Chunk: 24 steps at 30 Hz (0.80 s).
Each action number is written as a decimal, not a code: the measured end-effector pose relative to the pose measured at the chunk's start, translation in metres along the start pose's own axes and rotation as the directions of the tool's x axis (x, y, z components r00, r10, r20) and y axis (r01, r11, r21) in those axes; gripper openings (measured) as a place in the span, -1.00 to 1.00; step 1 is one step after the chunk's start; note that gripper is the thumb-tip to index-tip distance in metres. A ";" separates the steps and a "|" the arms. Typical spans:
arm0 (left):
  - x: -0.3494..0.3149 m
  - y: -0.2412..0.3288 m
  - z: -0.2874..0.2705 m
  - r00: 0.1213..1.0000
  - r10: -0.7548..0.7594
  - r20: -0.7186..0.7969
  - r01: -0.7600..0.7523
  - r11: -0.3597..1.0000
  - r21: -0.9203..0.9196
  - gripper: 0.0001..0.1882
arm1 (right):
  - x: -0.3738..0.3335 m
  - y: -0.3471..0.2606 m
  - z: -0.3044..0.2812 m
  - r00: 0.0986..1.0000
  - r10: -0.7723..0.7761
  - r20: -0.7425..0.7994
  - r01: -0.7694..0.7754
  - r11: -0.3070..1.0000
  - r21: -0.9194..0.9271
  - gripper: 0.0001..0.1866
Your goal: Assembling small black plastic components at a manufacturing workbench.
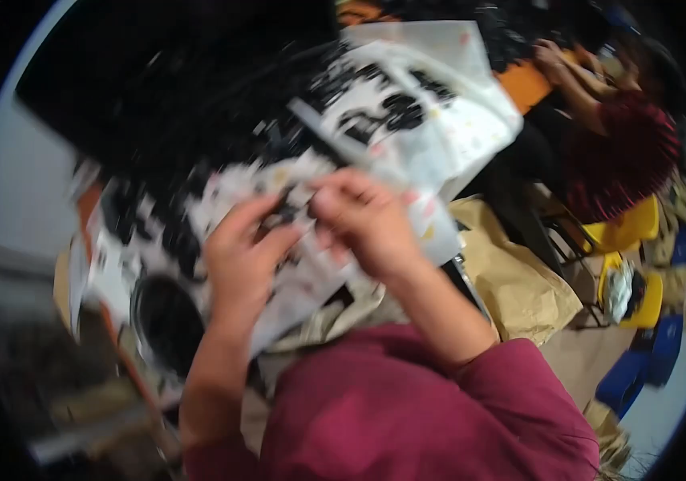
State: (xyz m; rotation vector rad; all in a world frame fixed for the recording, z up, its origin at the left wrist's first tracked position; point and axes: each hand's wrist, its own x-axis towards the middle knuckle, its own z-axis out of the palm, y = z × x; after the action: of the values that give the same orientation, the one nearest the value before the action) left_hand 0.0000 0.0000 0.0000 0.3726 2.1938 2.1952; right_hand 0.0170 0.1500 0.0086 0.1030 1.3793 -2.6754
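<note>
Both my hands are raised close together over the table, blurred by motion. My left hand [238,248] pinches a small black piece [287,213] between thumb and fingers; its exact kind is too blurred to tell. Right beside it, my right hand [371,228] is closed with its fingertips pressed together, and whatever they hold is hidden. Under and beyond the hands, a white cover with coloured spots [471,120] lies on the table. Many small black pieces [401,112] are scattered and heaped on it.
A dark round tub [168,322] stands left of my left forearm. A brown paper bag [511,276] is right of my right forearm. Another person in a dark red top [619,156] works at an orange surface [526,84]. Yellow chairs [647,297] and blue bins [627,381] stand at the right.
</note>
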 end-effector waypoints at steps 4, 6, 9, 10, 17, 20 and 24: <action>-0.004 0.027 0.000 0.999 0.043 -0.005 -0.043 0.995 -0.090 -0.69 | -0.004 -0.001 0.002 0.989 -0.095 0.111 0.092 0.995 0.035 -0.83; -0.030 0.028 -0.006 0.999 0.019 -0.034 -0.021 0.997 -0.076 -0.68 | -0.023 0.002 0.004 0.989 -0.043 0.139 0.047 0.998 -0.031 -0.83; -0.048 0.032 -0.007 0.988 0.144 -0.050 -0.136 0.981 0.138 -0.70 | -0.036 -0.004 0.004 0.993 0.027 0.118 -0.012 0.992 -0.125 -0.84; -0.049 0.039 -0.008 0.958 0.286 -0.008 -0.263 0.890 0.373 -0.70 | -0.039 -0.010 0.003 0.991 0.050 0.120 -0.020 0.971 -0.239 -0.84; -0.046 0.035 -0.007 0.925 0.375 0.060 -0.351 0.783 0.514 -0.65 | -0.037 -0.011 0.006 0.994 0.057 0.096 -0.026 0.954 -0.298 -0.85; -0.045 0.027 -0.004 0.979 0.202 -0.030 -0.195 0.969 0.150 -0.65 | -0.032 -0.008 0.009 0.992 0.060 0.113 -0.028 0.964 -0.265 -0.85; -0.039 0.011 0.000 0.997 0.071 -0.038 -0.078 0.968 -0.240 -0.62 | -0.027 -0.001 0.014 0.992 -0.077 0.100 0.111 0.913 -0.392 -0.85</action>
State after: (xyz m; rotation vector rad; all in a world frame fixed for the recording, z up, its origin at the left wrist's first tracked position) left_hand 0.0398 -0.0073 0.0045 0.4226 1.9222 2.4852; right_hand 0.0431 0.1417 0.0203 -0.1163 1.9083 -2.3749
